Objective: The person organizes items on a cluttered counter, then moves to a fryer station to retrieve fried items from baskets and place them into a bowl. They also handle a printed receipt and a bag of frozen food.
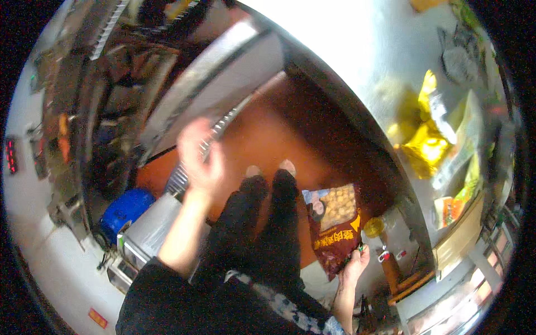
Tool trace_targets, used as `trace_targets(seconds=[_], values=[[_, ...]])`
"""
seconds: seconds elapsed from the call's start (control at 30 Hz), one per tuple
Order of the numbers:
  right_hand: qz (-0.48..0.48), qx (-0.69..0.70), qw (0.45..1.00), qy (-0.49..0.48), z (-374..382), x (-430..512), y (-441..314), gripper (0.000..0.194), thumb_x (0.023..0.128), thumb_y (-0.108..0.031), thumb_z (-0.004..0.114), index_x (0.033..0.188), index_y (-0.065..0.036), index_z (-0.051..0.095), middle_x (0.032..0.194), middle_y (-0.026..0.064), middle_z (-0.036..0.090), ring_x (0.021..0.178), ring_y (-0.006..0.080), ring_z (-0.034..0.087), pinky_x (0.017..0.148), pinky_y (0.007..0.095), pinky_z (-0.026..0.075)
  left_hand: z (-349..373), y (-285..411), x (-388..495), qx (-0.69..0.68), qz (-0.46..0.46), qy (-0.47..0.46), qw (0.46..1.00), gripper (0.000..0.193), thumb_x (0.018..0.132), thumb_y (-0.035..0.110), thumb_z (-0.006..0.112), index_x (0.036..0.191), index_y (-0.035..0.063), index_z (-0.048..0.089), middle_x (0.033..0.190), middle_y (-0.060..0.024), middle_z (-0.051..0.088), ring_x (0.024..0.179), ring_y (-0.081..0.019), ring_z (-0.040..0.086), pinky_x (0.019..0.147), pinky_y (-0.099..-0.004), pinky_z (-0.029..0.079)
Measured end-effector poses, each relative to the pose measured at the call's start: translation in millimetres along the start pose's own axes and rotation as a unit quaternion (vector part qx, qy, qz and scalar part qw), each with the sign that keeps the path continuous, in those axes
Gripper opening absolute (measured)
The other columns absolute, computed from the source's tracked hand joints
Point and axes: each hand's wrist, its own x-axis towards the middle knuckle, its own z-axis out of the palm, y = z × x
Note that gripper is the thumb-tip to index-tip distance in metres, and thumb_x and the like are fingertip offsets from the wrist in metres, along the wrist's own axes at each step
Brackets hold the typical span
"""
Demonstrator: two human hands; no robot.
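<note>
My right hand [356, 261] pinches one end of a dark red plastic food bag [335, 238]. Printed on the bag are a picture of golden nugget-like pieces and yellow writing. It hangs beside my right leg, over the floor, in front of the worktable's side. Out ahead on the left, my left hand [200, 155] is blurred by motion, its thumb apart from the fingers and nothing visible in it. From this viewpoint it overlaps a slotted metal strip [224, 121] lower down, with no visible contact.
A metal worktable [356, 54] runs along the right, bearing a shiny yellow foil bag [427, 146] and other plastic packs. To the left are a blue plastic container [125, 211], a metal cabinet [153, 226] and cluttered shelving [125, 100]. My feet are on the red-brown floor [272, 130].
</note>
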Motion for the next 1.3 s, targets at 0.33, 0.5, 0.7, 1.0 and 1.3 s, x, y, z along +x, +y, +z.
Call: trace_targets(seconds=[0.33, 0.5, 0.7, 1.0, 1.3], values=[[-0.324, -0.199, 0.871, -0.312, -15.1, -138.2, -177.4, 0.019, 0.084, 0.002, 0.053, 0.103, -0.002, 0.054, 0.093, 0.0013, 0.053, 0.087, 0.0161, 0.052, 0.078, 0.0319, 0.044, -114.3, 10.5, -12.3, 0.083, -0.222, -0.307, 0.922, 0.064, 0.101, 0.053, 0.051, 0.14, 0.003, 0.059, 0.135, -0.0274, 0.064, 0.127, -0.0427, 0.06, 0.112, -0.0527, 0.044], [-0.358, -0.421, 0.734, -0.393, 0.8, -243.5, -274.6, 0.054, 0.098, 0.002, 0.055, 0.151, 0.006, 0.043, 0.144, 0.0179, 0.054, 0.131, 0.0263, 0.051, 0.114, 0.0392, 0.039, -142.2, 80.9, -53.2, -0.161, -0.126, -0.378, 0.903, 0.08, 0.101, 0.043, 0.06, 0.161, 0.0027, 0.026, 0.168, -0.0238, 0.024, 0.155, -0.037, 0.027, 0.127, -0.0463, 0.028], [-0.673, -0.418, 0.51, -0.336, 131.0, -377.3, -262.5, 0.025, 0.081, 0.007, 0.051, 0.105, 0.001, 0.055, 0.086, 0.0105, 0.057, 0.079, 0.0219, 0.059, 0.07, 0.0354, 0.047, -261.4, 87.5, -17.2, -0.339, 0.059, -0.17, 0.923, 0.105, 0.086, 0.031, 0.079, 0.164, 0.0048, 0.014, 0.169, -0.0221, 0.02, 0.156, -0.039, 0.024, 0.128, -0.0525, 0.023], [-0.529, -0.615, 0.227, -0.539, 359.9, -560.0, -189.8, 0.045, 0.076, -0.007, 0.077, 0.117, -0.004, 0.058, 0.098, 0.0252, 0.069, 0.085, 0.049, 0.066, 0.072, 0.054, 0.054, -434.5, -71.1, -9.5, -0.342, 0.16, -0.161, 0.912, 0.046, 0.069, 0.005, 0.084, 0.112, 0.0088, 0.067, 0.107, -0.0095, 0.068, 0.101, -0.0297, 0.065, 0.089, -0.0431, 0.054], [-0.57, -0.496, 0.086, -0.65, 489.8, -648.8, -116.9, 0.04, 0.086, -0.021, 0.075, 0.116, -0.004, 0.056, 0.078, 0.0216, 0.066, 0.076, 0.0439, 0.068, 0.066, 0.0548, 0.053, -570.2, -157.3, -67.3, -0.277, -0.065, 0.064, 0.956, 0.028, 0.07, -0.012, 0.059, 0.093, -0.0016, 0.071, 0.095, -0.0155, 0.073, 0.094, -0.0306, 0.072, 0.084, -0.0386, 0.056]])
